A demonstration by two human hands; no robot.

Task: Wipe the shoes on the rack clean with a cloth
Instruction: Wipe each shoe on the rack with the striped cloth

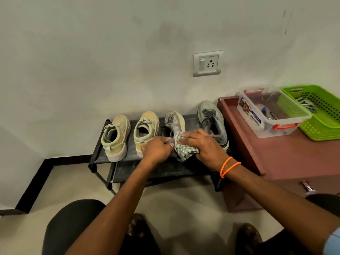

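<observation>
A black two-tier shoe rack (103, 159) stands against the wall with several shoes on its top shelf. Two beige sneakers (116, 137) (146, 129) sit on the left. A grey sneaker (174, 122) lies third from the left, and a second grey sneaker (213, 122) stands at the right end. My left hand (158, 149) grips the heel end of the third shoe. My right hand (204, 146) presses a checked green-and-white cloth (182, 151) against that shoe, fingers curled over the cloth. The cloth and both hands hide the shoe's rear half.
A reddish-brown cabinet (276, 159) abuts the rack's right side, carrying a clear plastic box (266, 116) and a green basket (316, 115). A wall socket (207, 64) is above the rack. My knees and feet are on the pale floor (73, 181) in front.
</observation>
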